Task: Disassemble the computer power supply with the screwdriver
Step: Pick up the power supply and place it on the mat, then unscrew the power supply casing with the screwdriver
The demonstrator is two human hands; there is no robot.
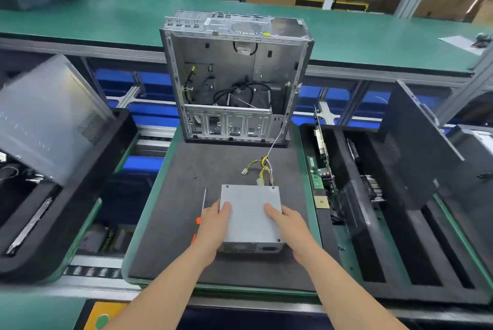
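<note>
A grey metal power supply [249, 212] lies flat on the dark foam mat [186, 236], its vent grille facing me and a bundle of yellow and purple cables [264, 169] trailing from its far end. My left hand [213, 225] holds its left side, thumb on the top plate. My right hand [290, 225] holds the right side the same way. A screwdriver [203, 203] with an orange handle lies on the mat just left of the unit, mostly hidden under my left hand.
An open, gutted computer case [234, 76] stands upright at the mat's far edge. Black foam trays sit on both sides: the right tray [400, 223] holds circuit boards and a dark side panel, the left tray [40, 223] a grey panel.
</note>
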